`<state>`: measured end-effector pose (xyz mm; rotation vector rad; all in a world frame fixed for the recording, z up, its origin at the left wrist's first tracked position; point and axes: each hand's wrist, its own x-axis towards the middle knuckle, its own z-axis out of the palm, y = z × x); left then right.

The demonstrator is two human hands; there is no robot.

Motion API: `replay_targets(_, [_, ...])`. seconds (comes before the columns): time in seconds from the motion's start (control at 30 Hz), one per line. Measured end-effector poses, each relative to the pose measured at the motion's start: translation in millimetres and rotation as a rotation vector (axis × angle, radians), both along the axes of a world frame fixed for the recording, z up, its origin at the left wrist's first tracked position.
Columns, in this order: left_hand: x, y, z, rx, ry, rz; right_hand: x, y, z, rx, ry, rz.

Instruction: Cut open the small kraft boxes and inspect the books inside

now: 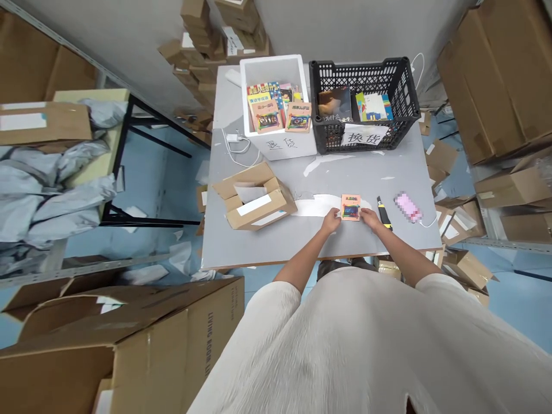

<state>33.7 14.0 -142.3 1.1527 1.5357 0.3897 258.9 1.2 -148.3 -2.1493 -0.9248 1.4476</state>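
A small orange-pink book [351,208] with a dark coloured picture on its cover is held over the grey table, near its front edge. My left hand [332,220] grips the book's left edge, and my right hand [369,218] grips its right edge. Just right of my right hand lies a yellow and black box cutter [384,213]. To the left, an opened cardboard box [259,198] has its flaps up and pale paper inside. Whether the book touches the tabletop, I cannot tell.
At the table's [245,253] back stand a white foam box [288,146] and a black plastic crate [366,138], both holding books. A blurred pink item [407,207] with a cable lies at the right. Cardboard boxes [172,339] crowd the floor on both sides.
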Motion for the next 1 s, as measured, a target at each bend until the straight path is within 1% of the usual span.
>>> replay_targets(0.07, [5.5, 1.3, -7.6, -0.061, -0.051, 0.062, -5.6, 3.0, -4.9, -0.029, 0.013, -0.058])
replay_targets(0.13, [9.8, 0.9, -14.7, -0.111, -0.095, 0.097, -9.4, 4.6, -9.5, -0.042, 0.011, -0.078])
replay_targets(0.33, [8.2, -7.3, -30.4, -0.156, -0.16, 0.103, -13.1, 5.6, -17.6, -0.049, 0.014, -0.087])
replay_targets(0.47, [4.8, -11.3, -35.1, -0.166, -0.178, 0.113, -16.8, 9.8, -20.7, -0.06, 0.049, -0.085])
replay_targets(0.67, [2.7, -14.7, -34.4, -0.128, -0.138, 0.078, -19.3, 12.0, -22.3, -0.063, 0.054, -0.118])
replay_targets(0.77, [6.1, -15.6, -33.1, -0.062, -0.158, 0.086, -20.6, 9.1, -17.7, -0.049, 0.052, -0.14])
replay_targets(0.87, [16.4, -14.1, -30.1, -0.048, -0.259, 0.111, -21.2, 6.9, -6.8, -0.005, 0.052, -0.141])
replay_targets(0.93, [26.4, -11.2, -26.0, -0.073, -0.332, 0.118, -19.6, 6.3, 3.5, 0.042, 0.037, -0.104])
replay_targets(1.0, [36.5, -7.2, -20.2, -0.081, -0.355, 0.112, -16.9, 5.7, 14.9, 0.089, 0.012, -0.04])
